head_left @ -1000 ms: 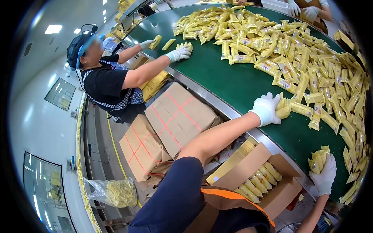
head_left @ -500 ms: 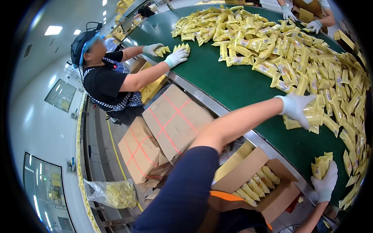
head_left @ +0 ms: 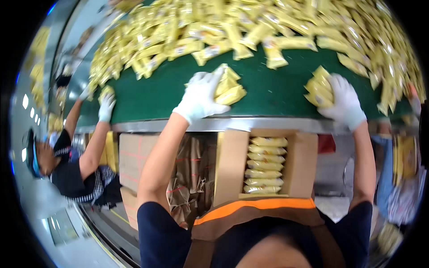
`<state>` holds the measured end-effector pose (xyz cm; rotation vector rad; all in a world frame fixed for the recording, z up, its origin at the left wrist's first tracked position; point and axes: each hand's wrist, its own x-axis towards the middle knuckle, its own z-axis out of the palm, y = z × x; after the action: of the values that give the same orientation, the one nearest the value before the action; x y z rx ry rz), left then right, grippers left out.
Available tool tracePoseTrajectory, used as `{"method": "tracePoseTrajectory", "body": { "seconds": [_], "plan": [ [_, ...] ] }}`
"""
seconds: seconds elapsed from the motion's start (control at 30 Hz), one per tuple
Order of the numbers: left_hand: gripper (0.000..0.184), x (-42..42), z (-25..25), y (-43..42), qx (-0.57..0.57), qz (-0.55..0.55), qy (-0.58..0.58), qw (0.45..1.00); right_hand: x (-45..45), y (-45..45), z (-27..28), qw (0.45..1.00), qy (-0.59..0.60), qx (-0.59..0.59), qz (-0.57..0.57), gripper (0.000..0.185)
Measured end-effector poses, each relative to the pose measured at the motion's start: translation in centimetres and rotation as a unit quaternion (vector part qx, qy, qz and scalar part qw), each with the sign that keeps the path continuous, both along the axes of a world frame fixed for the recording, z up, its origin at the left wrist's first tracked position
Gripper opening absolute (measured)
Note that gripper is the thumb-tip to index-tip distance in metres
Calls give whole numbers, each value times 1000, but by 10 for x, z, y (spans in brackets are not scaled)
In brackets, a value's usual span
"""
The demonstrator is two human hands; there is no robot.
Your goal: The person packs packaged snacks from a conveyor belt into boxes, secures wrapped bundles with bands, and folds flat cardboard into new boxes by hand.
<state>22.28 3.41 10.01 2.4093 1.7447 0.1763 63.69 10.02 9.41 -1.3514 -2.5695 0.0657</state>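
Observation:
My left hand (head_left: pixel 202 97), in a white glove, is closed around several yellow packets (head_left: pixel 230 85) on the green belt (head_left: pixel 272 89). On the right, my right hand (head_left: pixel 344 99), gloved too, grips another group of yellow packets (head_left: pixel 319 87) resting on the belt. Between my forearms, below the belt's metal edge, stands an open cardboard box (head_left: pixel 301 163). A column of yellow packets (head_left: pixel 264 166) lies side by side inside it.
A large heap of yellow packets (head_left: pixel 241 27) covers the belt's far side. At the left, a co-worker (head_left: pixel 73 172) reaches onto the belt. Brown wrapped parcels (head_left: pixel 136 161) stand below the metal rail (head_left: pixel 201 125), left of the box.
The view has swung round to face the belt and box. My left hand has drawn back from the heap with packets. My right hand still holds its group.

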Motion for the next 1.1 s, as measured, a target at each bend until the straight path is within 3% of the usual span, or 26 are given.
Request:
{"method": "tracePoseTrajectory", "body": {
  "seconds": [0.07,0.27,0.37,0.47,0.6,0.67,0.73,0.77,0.8,0.83,0.9,0.93,0.97,1.0,1.1],
  "plan": [
    [102,11,-8,-7,40,6,6,999,-7,-2,12,999,29,22,-15,74],
    [107,22,-8,-12,116,55,44,991,-31,-6,3,997,-58,-45,-20,86],
    [114,23,-15,-9,93,130,90,983,-26,-9,4,997,-63,-48,-7,95],
    [120,37,13,-1,-85,158,128,975,-23,-11,15,994,-74,-75,2,104],
    [120,27,-11,-8,18,110,149,983,-20,-6,8,993,-79,-84,0,106],
    [122,22,-11,-8,-37,126,71,989,-20,-2,8,991,-60,-121,-13,104],
    [122,23,-6,-9,-56,128,111,984,-20,1,19,980,-33,-191,-36,103],
    [121,26,-2,-10,-71,136,117,981,-15,-3,25,962,98,-254,-30,105],
    [121,29,3,-10,-84,145,123,978,-13,-13,34,868,320,-379,-7,108],
    [120,30,5,-10,-97,154,129,975,-16,-29,54,785,406,-466,42,105],
    [118,25,6,-8,-101,163,57,980,-30,-67,81,800,367,-451,149,95],
    [116,18,6,-6,-102,166,23,981,-47,-87,87,887,191,-375,189,89],
    [118,2,-6,-3,-68,164,-43,983,-65,-108,93,932,19,-270,240,83],
    [115,-8,-11,-5,-55,157,-179,970,-87,-129,95,925,-202,-186,262,78],
    [102,18,39,-42,-180,120,-546,810,-117,-173,40,911,-219,-145,317,75]
  ]
}}
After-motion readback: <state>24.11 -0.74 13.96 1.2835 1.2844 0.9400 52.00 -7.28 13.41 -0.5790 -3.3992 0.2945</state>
